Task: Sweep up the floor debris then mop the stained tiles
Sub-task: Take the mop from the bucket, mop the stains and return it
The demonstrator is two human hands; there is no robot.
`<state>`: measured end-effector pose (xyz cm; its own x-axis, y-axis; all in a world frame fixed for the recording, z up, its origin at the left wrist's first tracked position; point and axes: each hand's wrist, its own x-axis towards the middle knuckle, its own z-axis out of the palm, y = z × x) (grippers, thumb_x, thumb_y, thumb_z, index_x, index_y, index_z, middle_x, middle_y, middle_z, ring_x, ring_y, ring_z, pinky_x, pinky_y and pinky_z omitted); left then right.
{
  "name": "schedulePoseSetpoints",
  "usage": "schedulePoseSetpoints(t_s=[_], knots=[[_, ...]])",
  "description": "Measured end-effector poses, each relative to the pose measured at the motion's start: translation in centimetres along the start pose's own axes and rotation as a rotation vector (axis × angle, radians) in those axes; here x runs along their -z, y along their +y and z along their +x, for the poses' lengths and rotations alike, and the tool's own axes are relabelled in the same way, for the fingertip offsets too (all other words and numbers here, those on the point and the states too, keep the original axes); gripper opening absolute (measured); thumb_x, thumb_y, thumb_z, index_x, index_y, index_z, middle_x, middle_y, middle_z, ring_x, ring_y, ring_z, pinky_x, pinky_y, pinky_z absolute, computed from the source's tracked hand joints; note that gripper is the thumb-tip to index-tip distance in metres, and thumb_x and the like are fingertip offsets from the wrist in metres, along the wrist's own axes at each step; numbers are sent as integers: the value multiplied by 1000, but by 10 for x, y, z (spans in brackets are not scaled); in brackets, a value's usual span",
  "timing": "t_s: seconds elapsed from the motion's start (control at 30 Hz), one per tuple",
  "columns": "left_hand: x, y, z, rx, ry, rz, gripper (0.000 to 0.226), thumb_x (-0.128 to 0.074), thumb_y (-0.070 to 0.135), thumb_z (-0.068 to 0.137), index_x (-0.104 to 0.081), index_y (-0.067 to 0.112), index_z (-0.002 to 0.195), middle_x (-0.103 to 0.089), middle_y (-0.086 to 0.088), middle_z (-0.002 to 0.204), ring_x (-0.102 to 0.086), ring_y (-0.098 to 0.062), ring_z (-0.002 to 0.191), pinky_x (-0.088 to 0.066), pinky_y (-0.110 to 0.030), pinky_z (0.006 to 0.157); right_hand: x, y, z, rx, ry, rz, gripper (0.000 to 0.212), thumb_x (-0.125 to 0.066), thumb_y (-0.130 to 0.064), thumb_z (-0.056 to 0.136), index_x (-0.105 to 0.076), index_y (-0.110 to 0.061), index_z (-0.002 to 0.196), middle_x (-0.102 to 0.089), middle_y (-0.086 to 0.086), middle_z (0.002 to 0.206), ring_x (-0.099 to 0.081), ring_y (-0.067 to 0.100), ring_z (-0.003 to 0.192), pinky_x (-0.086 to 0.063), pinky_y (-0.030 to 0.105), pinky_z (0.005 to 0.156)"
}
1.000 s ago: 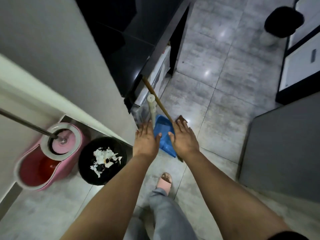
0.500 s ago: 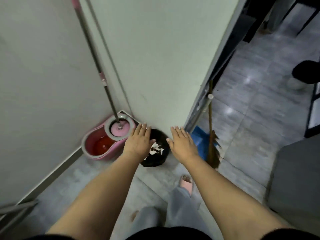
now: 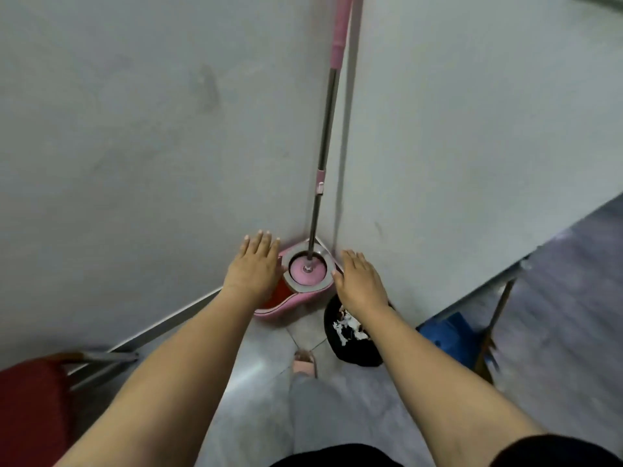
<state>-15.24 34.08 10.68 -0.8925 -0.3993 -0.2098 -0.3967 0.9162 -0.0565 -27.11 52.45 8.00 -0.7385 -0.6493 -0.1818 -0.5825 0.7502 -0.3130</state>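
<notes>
Both the left hand [image 3: 253, 268] and the right hand [image 3: 360, 284] are spread flat with straight fingers, holding nothing, either side of the mop [image 3: 323, 153] standing in its pink bucket [image 3: 296, 291] in the wall corner; no writing is readable.

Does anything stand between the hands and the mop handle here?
Nothing visible does. The mop handle stands in the pink bucket in the corner, with the left hand and right hand open on either side.

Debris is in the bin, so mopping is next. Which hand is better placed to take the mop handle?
Right hand, narrowly: it and the left hand are open, flanking the mop handle, which leans rightward.
</notes>
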Motion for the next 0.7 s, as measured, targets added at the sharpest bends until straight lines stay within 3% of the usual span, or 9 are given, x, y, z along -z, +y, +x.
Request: schedulePoseSetpoints(t_s=[0.3,0.5,0.7], knots=[[20,-46,146,-153,43,158,65,-20,45,103,5,12,153,8,-11,162,13,-28,148,20,-41,109,7,-15,158,-120,107,200,58,-37,-31,105,-21,-9,157,-22,8,163,-17,22,150,-16,34,122],[66,-41,267,-316,134,310,64,-25,41,103,0,12,154,4,-11,162,12,-27,148,21,-42,110,8,-23,272,-180,136,303,63,-35,-37,105,-11,-14,159,-14,5,165,-15,20,151,-18,34,122],[120,-33,351,-572,288,653,63,-31,31,102,-3,9,154,4,-14,162,16,-31,147,23,-50,110,1,-30,335,-167,140,314,67,-35,-38,105,-3,-15,159,-8,4,166,-11,17,152,-21,33,122]])
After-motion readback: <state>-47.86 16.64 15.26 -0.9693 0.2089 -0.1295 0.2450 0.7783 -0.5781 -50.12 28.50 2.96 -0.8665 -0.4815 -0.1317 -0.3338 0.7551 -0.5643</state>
